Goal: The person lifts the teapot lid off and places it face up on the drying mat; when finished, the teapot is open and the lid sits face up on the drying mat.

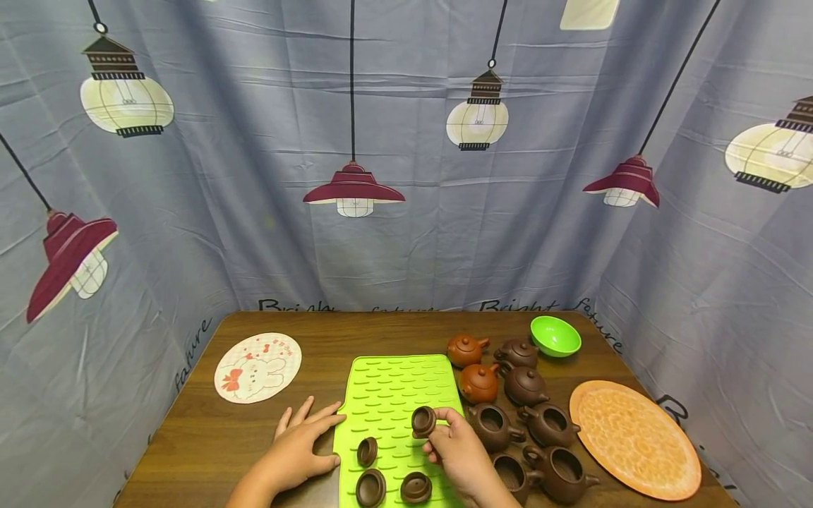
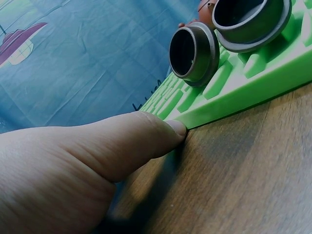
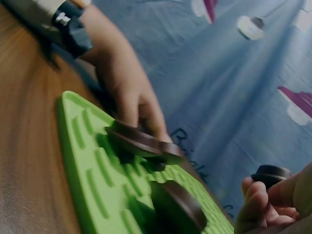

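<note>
Between thumb and fingers my right hand (image 1: 459, 451) pinches a small dark brown teapot lid (image 1: 423, 421), held above the green ridged mat (image 1: 396, 374). The right wrist view shows that same lid (image 3: 271, 174) at the fingertips. Three more brown lids lie on the mat's near part: a tilted lid (image 1: 367, 451), a lid (image 1: 371, 487) nearer me, and a lid (image 1: 416, 487) to its right. My left hand (image 1: 295, 448) lies at the mat's left edge with fingers spread. In the left wrist view its thumb (image 2: 156, 134) touches the mat's rim.
Right of the mat stand several lidless dark teapots (image 1: 492, 425), with two lidded dark teapots (image 1: 526, 386) and two reddish teapots (image 1: 479, 383) behind. A green bowl (image 1: 555, 336) is at the back right. A round orange placemat (image 1: 635, 439) lies far right, a rabbit placemat (image 1: 257, 368) left.
</note>
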### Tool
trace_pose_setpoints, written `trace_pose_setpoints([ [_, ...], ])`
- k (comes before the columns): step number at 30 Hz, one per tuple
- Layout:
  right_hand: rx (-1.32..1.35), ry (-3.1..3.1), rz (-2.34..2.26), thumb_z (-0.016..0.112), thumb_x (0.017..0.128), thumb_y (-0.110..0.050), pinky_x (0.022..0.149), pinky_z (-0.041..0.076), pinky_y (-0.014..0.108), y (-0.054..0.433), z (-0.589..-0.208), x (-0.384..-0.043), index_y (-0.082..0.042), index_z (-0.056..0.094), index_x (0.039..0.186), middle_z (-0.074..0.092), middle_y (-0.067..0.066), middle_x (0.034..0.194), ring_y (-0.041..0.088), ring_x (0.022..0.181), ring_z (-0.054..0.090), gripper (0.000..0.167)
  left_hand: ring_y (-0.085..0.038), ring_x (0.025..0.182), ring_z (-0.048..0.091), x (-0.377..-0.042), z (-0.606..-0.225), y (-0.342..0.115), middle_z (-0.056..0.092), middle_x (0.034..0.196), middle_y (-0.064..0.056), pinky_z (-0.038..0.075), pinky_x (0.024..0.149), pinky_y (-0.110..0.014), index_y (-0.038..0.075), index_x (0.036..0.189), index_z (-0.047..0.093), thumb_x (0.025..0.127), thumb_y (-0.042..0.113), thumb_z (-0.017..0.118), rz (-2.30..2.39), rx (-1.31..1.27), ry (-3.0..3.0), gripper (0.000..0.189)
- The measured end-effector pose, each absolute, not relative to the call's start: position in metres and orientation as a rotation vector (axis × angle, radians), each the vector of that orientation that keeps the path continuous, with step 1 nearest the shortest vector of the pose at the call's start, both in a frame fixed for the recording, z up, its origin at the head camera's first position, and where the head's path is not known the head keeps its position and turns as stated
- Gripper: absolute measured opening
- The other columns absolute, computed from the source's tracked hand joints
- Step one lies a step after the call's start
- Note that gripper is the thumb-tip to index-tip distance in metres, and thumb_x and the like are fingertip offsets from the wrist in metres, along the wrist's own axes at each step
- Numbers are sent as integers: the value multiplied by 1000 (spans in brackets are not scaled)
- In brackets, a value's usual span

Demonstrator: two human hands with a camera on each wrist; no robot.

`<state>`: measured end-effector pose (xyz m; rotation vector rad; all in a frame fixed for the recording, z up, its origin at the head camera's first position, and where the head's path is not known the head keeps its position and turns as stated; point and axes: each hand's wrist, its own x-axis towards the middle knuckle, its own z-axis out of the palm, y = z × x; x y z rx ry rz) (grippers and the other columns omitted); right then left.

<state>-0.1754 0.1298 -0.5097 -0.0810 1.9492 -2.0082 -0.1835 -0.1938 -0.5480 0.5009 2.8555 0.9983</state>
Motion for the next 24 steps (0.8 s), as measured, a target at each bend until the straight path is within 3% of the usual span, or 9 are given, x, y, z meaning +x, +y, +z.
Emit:
trace_pose_setpoints([
  [5, -144, 2147, -1873, 54, 109, -12, 61, 47, 28, 117, -519, -176, -2, 53, 127, 69, 8, 88, 19, 71, 55, 21, -51, 158, 18, -184, -548, -194, 46, 164, 2, -5, 118, -77, 22, 146, 63, 82, 36, 87, 1000, 498, 2846, 70],
  [10, -164, 2352, -1705, 52, 106, -8, 52, 37, 25, 109, -526, -175, -8, 57, 119, 55, 0, 71, 16, 59, 45, 14, -51, 158, 17, -184, -548, -194, 46, 164, 3, -6, 118, -76, 22, 147, 62, 83, 37, 87, 1001, 490, 2836, 70],
  [14, -142, 2365, -1673, 53, 105, -7, 49, 34, 23, 108, -530, -174, -8, 58, 117, 56, 0, 74, 14, 55, 38, 13, -52, 157, 18, -184, -548, -194, 46, 164, 2, -4, 118, -76, 22, 146, 63, 82, 36, 87, 996, 495, 2841, 70],
  [19, -103, 2384, -1632, 53, 103, -7, 53, 38, 27, 106, -534, -176, -7, 59, 115, 62, 4, 84, 16, 60, 44, 13, -52, 157, 18, -184, -549, -194, 46, 164, 2, -4, 118, -77, 23, 147, 63, 83, 36, 87, 995, 494, 2845, 70],
  [24, -68, 2448, -1576, 53, 98, -7, 57, 42, 31, 103, -535, -178, -9, 61, 109, 61, 2, 81, 18, 64, 50, 13, -51, 158, 17, -185, -549, -195, 45, 165, 3, -5, 118, -76, 23, 147, 62, 83, 38, 86, 996, 499, 2844, 70],
])
